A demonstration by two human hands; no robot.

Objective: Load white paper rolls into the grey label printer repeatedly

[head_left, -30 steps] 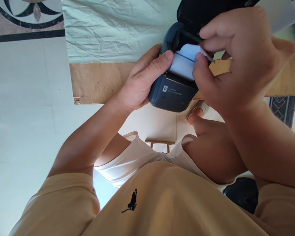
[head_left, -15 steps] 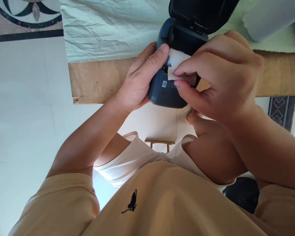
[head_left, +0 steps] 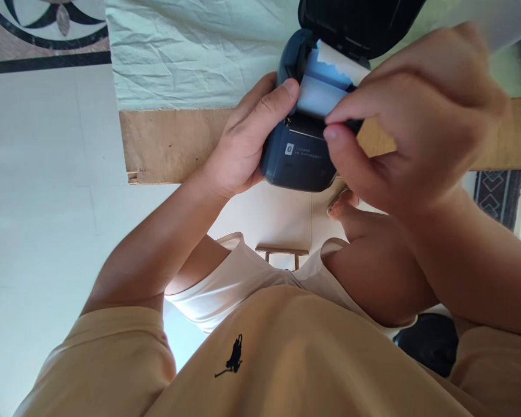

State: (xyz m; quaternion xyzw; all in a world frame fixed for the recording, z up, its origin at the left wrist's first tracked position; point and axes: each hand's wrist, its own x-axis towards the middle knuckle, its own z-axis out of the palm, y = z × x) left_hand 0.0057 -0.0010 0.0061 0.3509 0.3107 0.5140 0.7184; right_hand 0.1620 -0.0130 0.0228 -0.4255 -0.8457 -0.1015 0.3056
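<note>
At the wooden table edge (head_left: 173,142), clasping the dark device (head_left: 301,168) by its left side with left hand (head_left: 247,133); arching right hand (head_left: 421,116) over white paper (head_left: 316,95), fingertips nearly meeting; cannot tell whether pinching it.

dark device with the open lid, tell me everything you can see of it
The dark device has a smooth, rounded body, seemingly plastic, with a white symbol and print too small to read on its near end. Its black lid stands open at the far end, cut off by the picture's top. White paper with a ragged edge shows inside. The left hand grips its left side, over the wooden table edge; the right hand partly hides its right side.
</note>
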